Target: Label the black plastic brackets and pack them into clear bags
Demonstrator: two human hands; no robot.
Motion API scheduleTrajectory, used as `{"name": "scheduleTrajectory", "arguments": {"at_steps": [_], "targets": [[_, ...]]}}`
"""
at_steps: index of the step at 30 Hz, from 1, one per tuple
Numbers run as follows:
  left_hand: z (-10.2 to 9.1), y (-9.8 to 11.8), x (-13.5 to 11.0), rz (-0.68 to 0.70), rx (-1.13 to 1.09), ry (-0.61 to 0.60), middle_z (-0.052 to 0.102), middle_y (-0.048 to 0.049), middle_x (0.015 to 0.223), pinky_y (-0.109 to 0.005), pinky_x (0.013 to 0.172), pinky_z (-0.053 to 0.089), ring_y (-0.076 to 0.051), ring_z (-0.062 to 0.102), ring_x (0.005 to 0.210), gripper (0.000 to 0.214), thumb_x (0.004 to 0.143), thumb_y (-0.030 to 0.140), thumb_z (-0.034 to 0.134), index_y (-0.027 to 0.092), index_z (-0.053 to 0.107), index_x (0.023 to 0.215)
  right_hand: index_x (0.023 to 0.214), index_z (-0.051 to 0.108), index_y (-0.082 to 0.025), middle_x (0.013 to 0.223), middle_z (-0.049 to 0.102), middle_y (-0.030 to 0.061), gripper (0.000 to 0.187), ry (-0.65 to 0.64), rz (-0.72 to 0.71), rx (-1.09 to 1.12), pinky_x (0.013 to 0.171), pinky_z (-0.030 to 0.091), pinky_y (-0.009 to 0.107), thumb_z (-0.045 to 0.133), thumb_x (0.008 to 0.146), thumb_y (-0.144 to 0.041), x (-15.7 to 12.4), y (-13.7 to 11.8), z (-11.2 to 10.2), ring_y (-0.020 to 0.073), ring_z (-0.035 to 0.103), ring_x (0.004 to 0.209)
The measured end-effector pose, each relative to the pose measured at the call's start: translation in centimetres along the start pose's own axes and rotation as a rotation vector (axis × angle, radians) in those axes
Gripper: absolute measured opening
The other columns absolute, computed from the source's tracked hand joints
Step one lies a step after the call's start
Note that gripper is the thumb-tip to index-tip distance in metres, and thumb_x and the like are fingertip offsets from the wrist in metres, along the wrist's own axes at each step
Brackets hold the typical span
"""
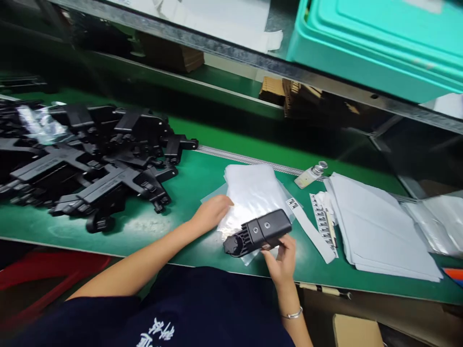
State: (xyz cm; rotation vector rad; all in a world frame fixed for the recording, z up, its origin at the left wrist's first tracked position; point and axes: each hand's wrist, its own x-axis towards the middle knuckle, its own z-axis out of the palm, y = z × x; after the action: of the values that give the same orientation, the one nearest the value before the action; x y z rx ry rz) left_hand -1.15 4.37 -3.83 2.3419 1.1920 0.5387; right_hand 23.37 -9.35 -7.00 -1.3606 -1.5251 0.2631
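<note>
My right hand [282, 260] is closed around a black plastic bracket-like part [269, 231]. It has two round metal fasteners on its upper face and a ribbed end with a dark knob pointing left. The part is held tilted above the near side of a stack of clear plastic bags [251, 188]. At the left edge of that stack is my left hand [213, 212], its fingers bent and pressed together on a bag. The fingertips are partly hidden, so how much they grip is hard to see.
Many black plastic assemblies [108, 183] lie piled on the left of the green table [195, 188]. Right of the bags are a label strip [313, 231], a small bottle [311, 174] and white sheets [379, 226]. A metal shelf with a teal bin [361, 62] overhangs the back.
</note>
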Motion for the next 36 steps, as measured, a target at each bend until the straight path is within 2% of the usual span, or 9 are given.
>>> {"name": "scheduleTrajectory", "arguments": {"at_steps": [4,9,13,16,19,22,25,30,36], "targets": [[4.8,6.8,2.7,0.156,0.120,-0.305,0.066,-0.0082,0.102,-0.032,0.080,0.053,-0.022,0.063,0.098,0.024,0.093,0.025,0.045,0.019,0.065,0.104,0.110,0.050,-0.026,0.106,0.053,0.0088,0.037,0.205,0.128,0.058,0.086,0.051,0.043,0.068,0.078,-0.032,-2.4,1.0,-0.6,0.0262,0.057,0.104],[8.7,11.2,3.1,0.180,0.229,-0.406,0.067,-0.0130,0.103,-0.031,0.068,0.050,-0.029,0.063,0.099,0.021,0.090,0.024,0.053,0.013,0.066,0.102,0.110,0.050,-0.022,0.102,0.050,0.0065,0.040,0.314,0.150,0.037,0.085,0.050,0.040,0.069,0.076,-0.028,-2.9,0.9,-2.8,0.0224,0.056,0.100],[7.7,9.7,2.8,0.214,0.292,-0.472,0.068,-0.0108,0.096,-0.030,0.067,0.049,-0.026,0.064,0.092,0.018,0.089,0.022,0.053,0.014,0.067,0.096,0.109,0.052,-0.021,0.100,0.051,0.0059,0.039,0.313,0.106,-0.025,0.083,0.051,0.040,0.070,0.076,-0.026,-3.3,1.0,-4.6,0.0216,0.056,0.096],[4.7,8.3,1.9,0.234,0.337,-0.494,0.067,-0.0096,0.089,-0.031,0.069,0.049,-0.024,0.064,0.086,0.015,0.087,0.014,0.051,0.015,0.066,0.089,0.110,0.053,-0.022,0.102,0.051,0.0068,0.038,0.297,0.082,-0.020,0.083,0.051,0.041,0.070,0.077,-0.025,-3.4,1.1,-5.1,0.0218,0.056,0.096],[1.4,7.3,0.2,0.186,0.405,-0.392,0.065,-0.0102,0.085,-0.032,0.070,0.048,-0.024,0.063,0.084,0.019,0.088,0.011,0.044,0.016,0.062,0.086,0.110,0.053,-0.022,0.105,0.051,0.0076,0.038,0.299,0.121,0.039,0.086,0.051,0.041,0.072,0.077,-0.026,-3.0,0.5,-5.1,0.0222,0.056,0.100],[0.1,6.2,-1.9,-0.010,0.425,-0.263,0.063,-0.0080,0.083,-0.033,0.068,0.047,-0.024,0.062,0.080,0.019,0.091,0.015,0.040,0.017,0.058,0.085,0.109,0.055,-0.021,0.106,0.054,0.0078,0.039,0.257,0.322,0.184,0.084,0.052,0.038,0.073,0.077,-0.031,-2.0,-0.9,-5.0,0.0215,0.057,0.099],[0.7,4.5,-3.7,-0.181,0.383,-0.242,0.065,-0.0086,0.085,-0.034,0.070,0.048,-0.024,0.063,0.082,0.020,0.091,0.016,0.038,0.017,0.058,0.091,0.107,0.057,-0.021,0.096,0.059,0.0051,0.038,0.187,0.561,0.473,0.070,0.055,0.031,0.072,0.078,-0.040,-0.5,-2.3,-5.0,0.0174,0.059,0.083],[0.7,2.2,-4.7,-0.202,0.305,-0.191,0.065,-0.0092,0.096,-0.033,0.080,0.048,-0.023,0.062,0.093,0.023,0.093,0.016,0.035,0.017,0.059,0.096,0.092,0.063,-0.018,0.083,0.059,0.0017,0.045,0.113,0.883,0.793,0.050,0.054,0.025,0.081,0.066,-0.051,1.7,-3.4,-5.2,0.0130,0.055,0.066],[-0.6,1.4,-3.9,-0.259,0.260,-0.210,0.058,-0.0025,0.078,-0.028,0.059,0.038,-0.020,0.059,0.073,0.026,0.092,0.037,0.045,0.021,0.047,0.071,0.093,0.068,-0.018,0.077,0.061,0.0006,0.047,0.027,1.013,0.904,0.051,0.057,0.025,0.082,0.064,-0.051,1.9,-3.6,-4.3,0.0119,0.054,0.062]]}}
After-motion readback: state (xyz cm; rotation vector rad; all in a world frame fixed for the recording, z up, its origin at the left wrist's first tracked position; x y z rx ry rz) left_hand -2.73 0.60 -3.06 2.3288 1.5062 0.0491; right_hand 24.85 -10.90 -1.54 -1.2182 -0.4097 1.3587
